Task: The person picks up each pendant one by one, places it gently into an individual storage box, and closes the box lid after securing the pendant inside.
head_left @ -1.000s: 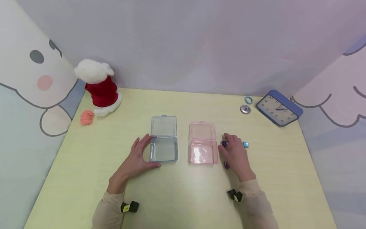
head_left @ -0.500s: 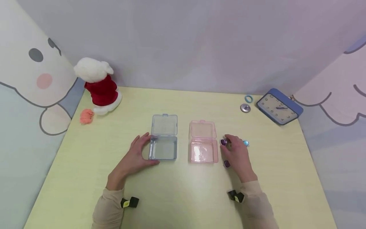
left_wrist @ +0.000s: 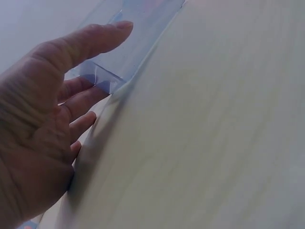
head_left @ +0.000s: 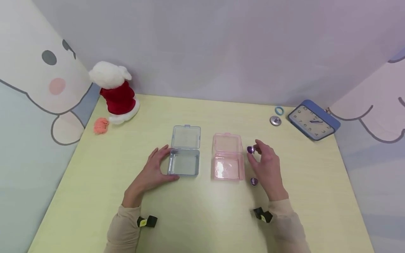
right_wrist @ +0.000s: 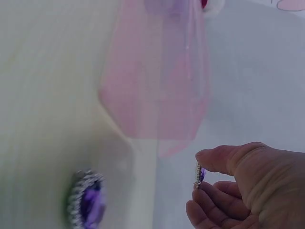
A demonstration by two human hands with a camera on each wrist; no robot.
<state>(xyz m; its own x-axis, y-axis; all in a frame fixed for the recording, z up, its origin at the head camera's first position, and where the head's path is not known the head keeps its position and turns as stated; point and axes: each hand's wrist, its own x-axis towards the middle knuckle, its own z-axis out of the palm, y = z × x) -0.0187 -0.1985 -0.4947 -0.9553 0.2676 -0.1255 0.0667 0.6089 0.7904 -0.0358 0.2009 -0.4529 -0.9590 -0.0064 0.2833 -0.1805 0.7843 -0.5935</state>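
Note:
My left hand point(head_left: 153, 172) grips the left side of a clear blue plastic box point(head_left: 186, 175), thumb at its front edge and fingers at its back. The box's lid lies flipped open behind it. In the right wrist view, my right hand point(right_wrist: 252, 186) pinches a purple gem with a beaded silver rim point(right_wrist: 200, 173) between thumb and fingertip, just off the table. To its left is a clear pink plastic box point(head_left: 228, 179), also with its lid back. A second purple gem point(head_left: 254, 181) lies on the table near that box's front right corner.
A blue desk clock point(head_left: 314, 121), a round silver piece point(head_left: 275, 121) and a light blue ring point(head_left: 279, 111) are at the back right. A white plush toy in red point(head_left: 118, 98) sits at the back left, beside a coral bundle point(head_left: 101, 125).
My right hand has taken up the purple gem and raised it slightly. It now hides the light blue gem seen earlier. The left hand keeps its place on the blue box.

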